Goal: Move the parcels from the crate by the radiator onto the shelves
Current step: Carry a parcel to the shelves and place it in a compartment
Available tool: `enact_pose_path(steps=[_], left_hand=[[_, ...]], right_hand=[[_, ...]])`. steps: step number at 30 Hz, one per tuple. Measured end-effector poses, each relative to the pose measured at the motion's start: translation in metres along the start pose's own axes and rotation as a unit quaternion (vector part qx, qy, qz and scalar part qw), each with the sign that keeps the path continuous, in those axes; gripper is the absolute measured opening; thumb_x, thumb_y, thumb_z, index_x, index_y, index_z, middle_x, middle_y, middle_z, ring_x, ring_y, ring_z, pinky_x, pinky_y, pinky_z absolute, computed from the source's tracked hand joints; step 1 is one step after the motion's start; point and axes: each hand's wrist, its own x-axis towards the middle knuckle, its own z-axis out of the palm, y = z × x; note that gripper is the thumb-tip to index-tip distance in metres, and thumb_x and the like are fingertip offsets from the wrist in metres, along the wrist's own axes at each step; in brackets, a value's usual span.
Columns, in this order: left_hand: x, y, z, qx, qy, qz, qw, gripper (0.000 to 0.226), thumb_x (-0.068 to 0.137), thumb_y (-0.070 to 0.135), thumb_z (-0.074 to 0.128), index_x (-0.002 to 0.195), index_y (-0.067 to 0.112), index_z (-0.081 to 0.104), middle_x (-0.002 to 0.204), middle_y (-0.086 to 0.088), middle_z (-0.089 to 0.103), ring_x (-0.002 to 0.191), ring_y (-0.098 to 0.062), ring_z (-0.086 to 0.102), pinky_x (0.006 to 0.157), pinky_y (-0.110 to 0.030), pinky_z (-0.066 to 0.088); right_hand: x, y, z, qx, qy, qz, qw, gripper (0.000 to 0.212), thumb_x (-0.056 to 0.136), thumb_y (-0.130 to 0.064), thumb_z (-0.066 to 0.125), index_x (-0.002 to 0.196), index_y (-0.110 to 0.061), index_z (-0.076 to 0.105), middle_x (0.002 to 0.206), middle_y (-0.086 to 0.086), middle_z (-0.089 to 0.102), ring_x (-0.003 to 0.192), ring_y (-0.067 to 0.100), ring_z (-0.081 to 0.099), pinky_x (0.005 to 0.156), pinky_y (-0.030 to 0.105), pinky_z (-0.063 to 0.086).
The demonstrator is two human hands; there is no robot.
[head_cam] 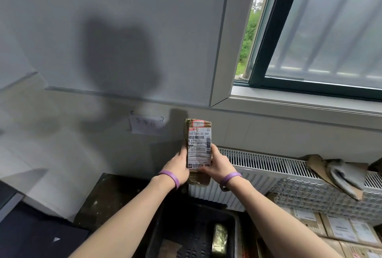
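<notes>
A small taped cardboard parcel (198, 150) is held upright, label toward the camera, gripped by the left hand (179, 167) and right hand (218, 164) above the black crate (231, 224), seemingly for reading.

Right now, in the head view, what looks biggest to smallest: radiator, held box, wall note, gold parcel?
1. radiator
2. held box, which is close to the camera
3. wall note and gold parcel look about alike; I can't rank them.
</notes>
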Motion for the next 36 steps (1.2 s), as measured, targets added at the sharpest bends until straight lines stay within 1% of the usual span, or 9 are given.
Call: enact_pose_path(steps=[3,7,10,15,19,23,26,30,36], left_hand=[[-0.004,-0.012,-0.008,0.004,0.006,-0.006,1.0,0.07,0.088,0.007,0.046,0.148,0.026,0.014,0.143,-0.009,0.044,0.121,-0.032,0.052,0.102,-0.041,0.043],[-0.011,-0.035,-0.02,-0.005,0.019,-0.015,1.0,0.065,0.089,0.009,0.048,0.144,0.029,0.02,0.14,-0.007,0.046,0.12,-0.03,0.053,0.101,-0.043,0.044],[-0.019,-0.055,-0.028,0.0,0.03,-0.032,0.999,0.063,0.089,0.011,0.049,0.144,0.027,0.022,0.138,-0.008,0.047,0.12,-0.031,0.052,0.101,-0.044,0.043],[-0.037,-0.105,-0.046,0.014,0.055,-0.069,0.996,0.062,0.09,0.012,0.048,0.144,0.025,0.022,0.139,-0.009,0.046,0.121,-0.034,0.051,0.101,-0.044,0.043],[-0.058,-0.134,-0.063,0.0,0.098,-0.096,0.991,0.071,0.089,0.011,0.051,0.147,0.029,0.016,0.14,-0.007,0.047,0.118,-0.031,0.054,0.099,-0.043,0.045],[-0.085,-0.156,-0.078,-0.006,0.143,-0.143,0.979,0.076,0.089,0.013,0.051,0.148,0.036,0.008,0.141,-0.005,0.046,0.116,-0.031,0.056,0.096,-0.044,0.048],[-0.114,-0.17,-0.084,-0.004,0.179,-0.192,0.965,0.076,0.09,0.014,0.047,0.147,0.039,0.003,0.14,-0.006,0.048,0.113,-0.032,0.057,0.093,-0.047,0.05],[-0.168,-0.179,-0.08,-0.007,0.233,-0.26,0.937,0.079,0.09,0.014,0.044,0.146,0.044,-0.004,0.148,0.001,0.038,0.117,-0.031,0.055,0.094,-0.047,0.049],[-0.257,-0.175,-0.045,-0.038,0.287,-0.403,0.868,0.075,0.094,0.021,0.043,0.146,0.045,-0.006,0.146,-0.003,0.04,0.122,-0.03,0.051,0.099,-0.047,0.046]], right_hand=[[0.002,-0.01,0.01,0.003,-0.007,-0.007,1.0,0.075,0.077,-0.026,0.076,0.14,-0.028,0.036,0.116,-0.006,0.068,0.103,0.011,0.066,0.084,0.013,0.043],[0.005,-0.027,0.029,0.009,-0.011,-0.023,1.0,0.049,0.091,-0.022,0.063,0.135,-0.024,0.042,0.119,-0.004,0.068,0.106,0.015,0.065,0.092,0.024,0.047],[0.007,-0.04,0.047,0.006,-0.009,-0.026,1.0,0.039,0.094,-0.021,0.058,0.13,-0.026,0.046,0.116,-0.006,0.068,0.106,0.014,0.065,0.089,0.022,0.045],[0.013,-0.066,0.093,-0.008,-0.027,-0.036,0.999,0.036,0.094,-0.024,0.056,0.129,-0.03,0.046,0.116,-0.005,0.068,0.105,0.018,0.065,0.092,0.031,0.049],[0.017,-0.091,0.123,-0.001,-0.052,-0.049,0.997,0.038,0.094,-0.026,0.055,0.13,-0.035,0.044,0.112,-0.003,0.069,0.101,0.02,0.064,0.084,0.027,0.046],[0.024,-0.118,0.147,-0.006,-0.102,-0.087,0.991,0.041,0.094,-0.026,0.054,0.133,-0.034,0.043,0.117,-0.004,0.067,0.104,0.02,0.063,0.089,0.029,0.047],[0.022,-0.137,0.169,0.005,-0.15,-0.115,0.982,0.04,0.093,-0.025,0.053,0.13,-0.037,0.044,0.119,-0.005,0.067,0.107,0.02,0.063,0.093,0.032,0.048],[0.006,-0.156,0.198,-0.012,-0.218,-0.174,0.96,0.04,0.092,-0.027,0.054,0.13,-0.037,0.045,0.119,-0.006,0.067,0.107,0.021,0.063,0.085,0.026,0.045],[-0.047,-0.169,0.241,-0.061,-0.331,-0.258,0.906,0.036,0.094,-0.031,0.052,0.13,-0.029,0.045,0.12,0.003,0.067,0.108,0.031,0.061,0.09,0.038,0.048]])
